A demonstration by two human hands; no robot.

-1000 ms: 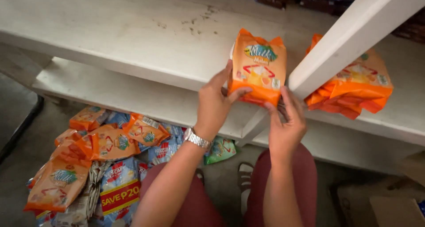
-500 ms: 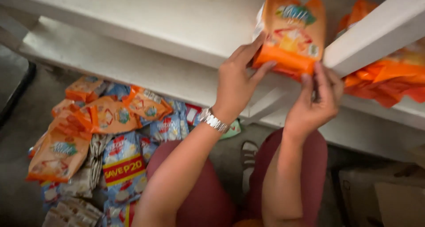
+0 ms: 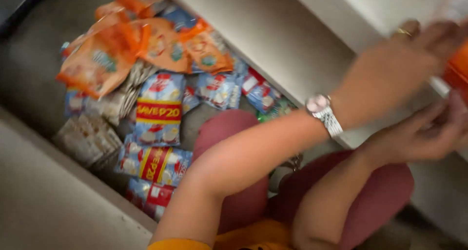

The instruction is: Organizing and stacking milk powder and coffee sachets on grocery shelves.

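1. Head view, hands: the left hand (image 3: 404, 60) and right hand (image 3: 429, 133) are both up at about 3 o'clock, at the front edge of the white shelf (image 3: 292, 40). An orange pack (image 3: 458, 69) shows as a sliver at the frame's right edge, between the two hands. The left fingers curl toward it and seem to hold it; the right fingers lie half closed just below it, but blur and the frame edge hide whether they grip, so that cannot be told.

2. Head view, progress: judged from this, one pack is at the shelf and most stock is not. A pile (image 3: 146, 84) of orange, blue and red-and-blue packs lies on the floor from 9 to 12 o'clock, so the greater part appears left to do.

3. Head view, edges and room: the shelf edge runs diagonally from 12 to 4 o'clock, just beside both wrists. A pale board (image 3: 48, 201) closes off 7 to 8 o'clock. The knees (image 3: 234, 133) sit at 6 o'clock, touching the pile's near packs. Open floor (image 3: 29, 74) shows only at 9 to 10 o'clock.
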